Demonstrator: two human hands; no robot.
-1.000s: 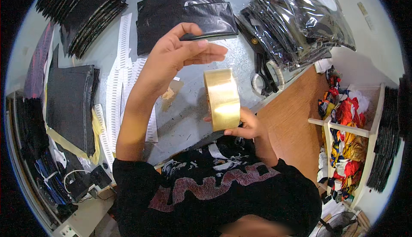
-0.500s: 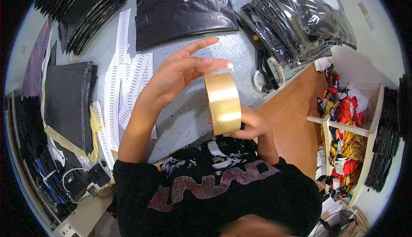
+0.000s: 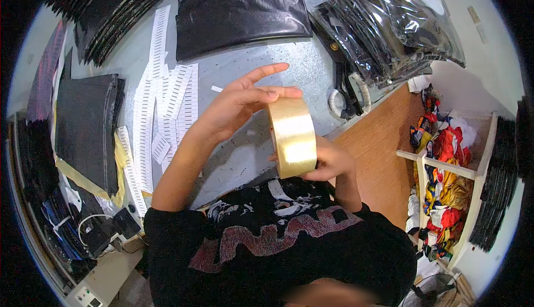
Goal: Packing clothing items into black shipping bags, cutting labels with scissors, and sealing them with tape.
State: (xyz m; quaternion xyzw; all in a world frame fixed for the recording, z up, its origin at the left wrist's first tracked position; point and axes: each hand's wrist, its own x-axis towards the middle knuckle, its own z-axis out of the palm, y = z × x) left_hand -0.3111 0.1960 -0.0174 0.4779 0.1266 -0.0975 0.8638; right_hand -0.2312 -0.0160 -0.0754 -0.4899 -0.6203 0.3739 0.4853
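A wide roll of shiny golden-tan packing tape (image 3: 292, 137) is held up in front of my chest, above the near edge of the table. My right hand (image 3: 331, 161) is closed on its lower right side, with some fingers hidden behind or inside the roll. At the roll's upper edge, the thumb and a finger of my left hand (image 3: 236, 104) press against the tape, while another finger points out above it. Whether a loose tape end is under those fingertips is hard to make out. A small white label piece (image 3: 216, 88) lies beside my left hand.
Folded black plastic bags (image 3: 242, 20) lie at the far middle. Large black-handled scissors (image 3: 342, 84) rest beside clear-wrapped black packs (image 3: 395, 29). Strips of white labels (image 3: 146, 123) and dark fabric stacks (image 3: 86, 129) are leftward. A wooden shelf (image 3: 450, 167) with colourful bundles stands right.
My left fingertips have come down onto the roll's upper edge, and the clear strip seen at them is no longer visible. The roll has shifted slightly down and right.
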